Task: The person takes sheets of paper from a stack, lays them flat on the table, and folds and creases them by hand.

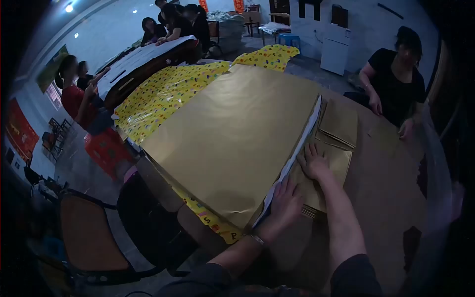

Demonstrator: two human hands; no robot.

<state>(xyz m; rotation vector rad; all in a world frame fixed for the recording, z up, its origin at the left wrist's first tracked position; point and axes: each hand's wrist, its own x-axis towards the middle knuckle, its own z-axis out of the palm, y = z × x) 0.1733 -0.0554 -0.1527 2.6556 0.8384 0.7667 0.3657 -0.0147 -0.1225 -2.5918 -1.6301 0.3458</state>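
Observation:
A large gold sheet (pixel 232 138) lies flat over the table, with a white strip (pixel 298 148) along its right edge. My left hand (pixel 286 200) rests on the near part of that edge, its fingers apart and lying flat, with a band on the wrist. Farther up, my right hand (pixel 314 162) lies with spread fingers on a stack of smaller gold sheets (pixel 339 166), close beside the white strip. Another small gold stack (pixel 339 121) sits just beyond it. Yellow patterned sheeting (pixel 173 94) shows under the far and left sides of the large sheet.
Across the table (pixel 376 198) at the right, a person in black (pixel 396 84) has both hands near the tabletop. Chairs (pixel 94 232) and a red stool (pixel 106 151) stand at the left. Several people are around another table (pixel 143 62) behind.

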